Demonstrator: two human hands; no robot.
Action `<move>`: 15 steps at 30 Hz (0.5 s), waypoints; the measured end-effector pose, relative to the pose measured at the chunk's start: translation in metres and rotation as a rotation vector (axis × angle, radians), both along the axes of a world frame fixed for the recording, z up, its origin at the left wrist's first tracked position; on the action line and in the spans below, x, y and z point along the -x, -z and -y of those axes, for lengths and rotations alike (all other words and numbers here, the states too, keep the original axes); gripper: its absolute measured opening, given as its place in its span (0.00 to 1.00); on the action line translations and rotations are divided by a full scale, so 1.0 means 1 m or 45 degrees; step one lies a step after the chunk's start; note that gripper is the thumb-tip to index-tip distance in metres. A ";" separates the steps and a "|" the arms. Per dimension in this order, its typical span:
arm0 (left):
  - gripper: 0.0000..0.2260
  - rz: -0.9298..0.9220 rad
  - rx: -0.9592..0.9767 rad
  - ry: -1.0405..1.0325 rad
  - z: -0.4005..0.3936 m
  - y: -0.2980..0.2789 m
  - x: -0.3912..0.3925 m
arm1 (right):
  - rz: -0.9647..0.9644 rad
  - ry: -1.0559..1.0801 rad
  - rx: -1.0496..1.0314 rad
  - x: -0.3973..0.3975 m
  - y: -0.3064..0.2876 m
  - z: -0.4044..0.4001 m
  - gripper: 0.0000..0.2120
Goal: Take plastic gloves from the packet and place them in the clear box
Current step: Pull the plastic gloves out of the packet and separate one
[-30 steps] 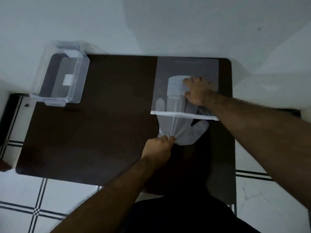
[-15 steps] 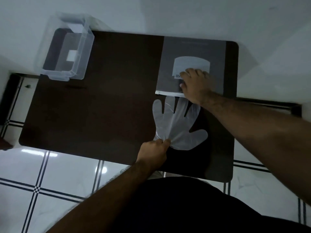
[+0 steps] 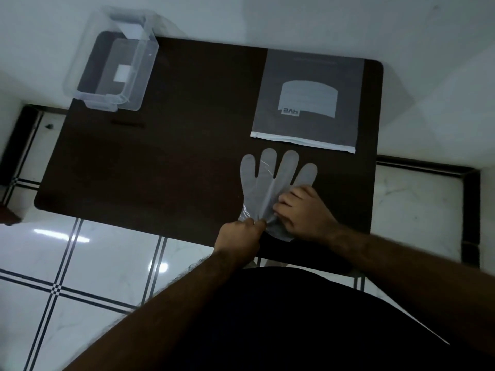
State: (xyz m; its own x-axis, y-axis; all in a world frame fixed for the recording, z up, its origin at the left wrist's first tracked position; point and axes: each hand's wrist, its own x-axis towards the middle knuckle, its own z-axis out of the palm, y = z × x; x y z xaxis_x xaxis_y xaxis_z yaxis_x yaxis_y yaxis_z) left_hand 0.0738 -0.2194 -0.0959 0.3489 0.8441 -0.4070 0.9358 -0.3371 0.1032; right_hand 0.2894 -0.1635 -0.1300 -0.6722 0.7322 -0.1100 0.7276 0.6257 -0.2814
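Observation:
A thin translucent plastic glove (image 3: 267,178) lies flat on the dark table (image 3: 166,167), fingers pointing away from me, fully out of the packet. My left hand (image 3: 239,238) pinches its cuff at the near table edge. My right hand (image 3: 304,212) rests on the glove's palm and thumb side, fingers gripping the plastic beside the left hand. The grey packet (image 3: 308,100) lies flat just beyond the glove, its white-edged mouth toward me. The clear box (image 3: 115,68) stands at the table's far left corner, apart from both hands.
White walls border the table's far and right sides. White tiled floor with dark lines lies below the near left edge. My dark-clothed body is against the near edge.
The glove has come fully out of the packet toward me. My right hand left the packet and came down onto the glove beside the left hand.

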 end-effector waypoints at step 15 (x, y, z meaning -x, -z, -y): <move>0.23 0.100 0.001 -0.074 0.015 -0.007 0.026 | 0.005 -0.051 0.000 0.000 0.005 0.000 0.18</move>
State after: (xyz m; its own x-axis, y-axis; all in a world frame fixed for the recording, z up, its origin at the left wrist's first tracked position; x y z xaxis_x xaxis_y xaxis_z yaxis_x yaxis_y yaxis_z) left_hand 0.0475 -0.2345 -0.0891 0.3300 0.8635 -0.3814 0.9429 -0.2822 0.1770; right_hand 0.2894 -0.1637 -0.1354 -0.7006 0.7046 -0.1127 0.7030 0.6545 -0.2784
